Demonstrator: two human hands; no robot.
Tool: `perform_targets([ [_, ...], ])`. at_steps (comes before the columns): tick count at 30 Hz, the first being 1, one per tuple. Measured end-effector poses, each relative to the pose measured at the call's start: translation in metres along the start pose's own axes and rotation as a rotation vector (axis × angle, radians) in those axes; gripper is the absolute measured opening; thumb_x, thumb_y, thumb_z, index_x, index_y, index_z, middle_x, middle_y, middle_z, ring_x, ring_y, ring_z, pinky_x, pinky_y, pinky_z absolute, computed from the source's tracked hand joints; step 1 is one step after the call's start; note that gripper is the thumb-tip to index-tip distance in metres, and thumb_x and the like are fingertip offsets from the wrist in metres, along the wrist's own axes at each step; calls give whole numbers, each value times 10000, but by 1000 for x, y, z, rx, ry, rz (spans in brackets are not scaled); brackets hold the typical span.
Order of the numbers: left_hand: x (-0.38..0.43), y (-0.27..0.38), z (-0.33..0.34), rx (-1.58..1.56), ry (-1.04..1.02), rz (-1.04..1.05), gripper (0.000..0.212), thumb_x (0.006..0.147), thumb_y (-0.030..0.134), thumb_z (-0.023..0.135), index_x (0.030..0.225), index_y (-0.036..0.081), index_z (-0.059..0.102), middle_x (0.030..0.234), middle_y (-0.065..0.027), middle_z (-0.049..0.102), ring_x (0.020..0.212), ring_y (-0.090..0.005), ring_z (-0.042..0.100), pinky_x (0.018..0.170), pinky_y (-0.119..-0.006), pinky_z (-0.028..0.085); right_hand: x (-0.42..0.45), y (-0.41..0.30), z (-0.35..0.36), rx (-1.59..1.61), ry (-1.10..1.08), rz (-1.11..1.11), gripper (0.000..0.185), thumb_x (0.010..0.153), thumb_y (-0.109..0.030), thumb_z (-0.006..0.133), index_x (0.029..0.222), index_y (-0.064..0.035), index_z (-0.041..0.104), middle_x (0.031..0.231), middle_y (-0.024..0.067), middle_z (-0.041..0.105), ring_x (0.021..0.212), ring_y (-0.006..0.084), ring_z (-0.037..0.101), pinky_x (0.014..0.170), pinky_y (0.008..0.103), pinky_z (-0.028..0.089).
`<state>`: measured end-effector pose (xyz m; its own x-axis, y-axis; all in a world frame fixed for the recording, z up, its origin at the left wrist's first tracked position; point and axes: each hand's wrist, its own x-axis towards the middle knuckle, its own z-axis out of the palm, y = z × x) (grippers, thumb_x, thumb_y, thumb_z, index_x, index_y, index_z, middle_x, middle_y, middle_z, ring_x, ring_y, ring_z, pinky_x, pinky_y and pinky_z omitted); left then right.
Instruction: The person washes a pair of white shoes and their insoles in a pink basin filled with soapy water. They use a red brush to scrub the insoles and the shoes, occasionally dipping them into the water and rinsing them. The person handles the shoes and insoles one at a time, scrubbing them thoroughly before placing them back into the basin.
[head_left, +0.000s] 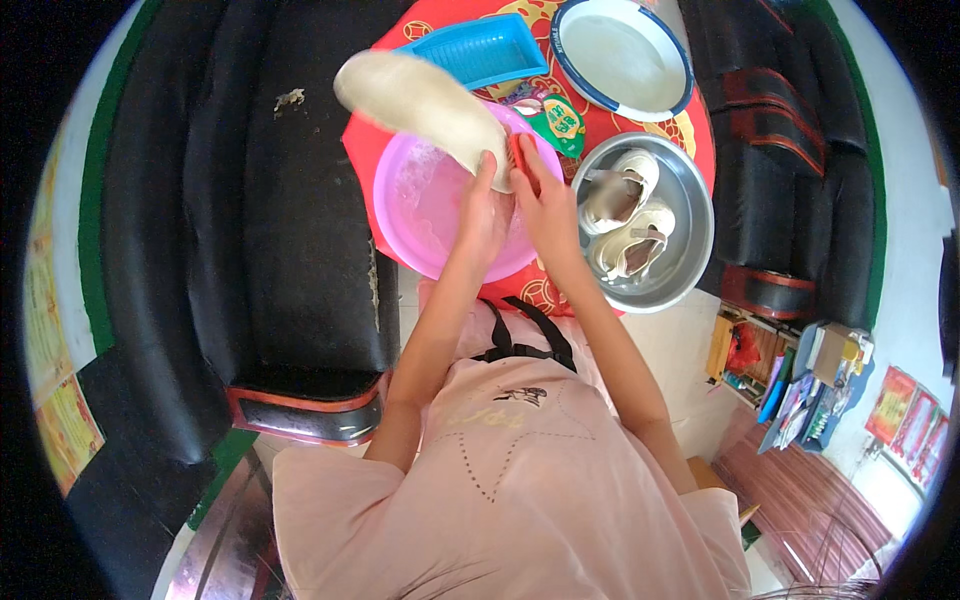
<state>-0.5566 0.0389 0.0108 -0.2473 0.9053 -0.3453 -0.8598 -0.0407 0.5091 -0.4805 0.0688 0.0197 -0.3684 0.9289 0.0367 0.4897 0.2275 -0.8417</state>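
Over a pink plastic basin (384, 196) of sudsy water, my left hand (480, 206) holds one end of a cream insole or shoe sole (420, 101); which of the two I cannot tell. Its far end is tilted up to the left and blurred. My right hand (544, 199) grips a red brush (525, 161), whose bristles meet the near end of the cream piece. Right of my right hand, a metal basin (694, 225) of water holds a pair of light-coloured strap shoes (636, 176).
Behind the basins are a blue plastic tray (487, 52), a green packet (562, 126) and a white enamel basin (622, 56) with water. All stand on a red patterned tablecloth (544, 292). Black sofas (315, 187) flank the table, and a rack of books (814, 390) stands at the right.
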Motion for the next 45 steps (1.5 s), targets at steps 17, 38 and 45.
perform_targets([
  [17, 12, -3, 1, 81, 24, -29, 490, 871, 405, 308, 1256, 103, 282, 1246, -23, 354, 1128, -165, 356, 927, -305, 286, 2, -10, 2, -190, 65, -145, 394, 785, -219, 484, 1161, -111, 444, 648, 202, 553, 566, 333, 538, 532, 400, 420],
  [38, 12, -9, 6, -21, -69, -46, 490, 878, 387, 284, 1256, 76, 256, 1271, -52, 324, 1163, -173, 312, 970, -311, 248, 23, -3, -13, -322, 55, 54, 434, 770, -205, 506, 1190, -140, 421, 648, 205, 549, 559, 325, 548, 524, 391, 438],
  [45, 26, -2, 18, -13, -50, -79, 463, 884, 353, 289, 1246, 66, 277, 1238, -51, 376, 1134, -174, 354, 950, -320, 274, 14, -5, -18, -412, 86, -41, 410, 763, -214, 519, 1161, -143, 451, 647, 181, 549, 563, 301, 554, 496, 385, 426],
])
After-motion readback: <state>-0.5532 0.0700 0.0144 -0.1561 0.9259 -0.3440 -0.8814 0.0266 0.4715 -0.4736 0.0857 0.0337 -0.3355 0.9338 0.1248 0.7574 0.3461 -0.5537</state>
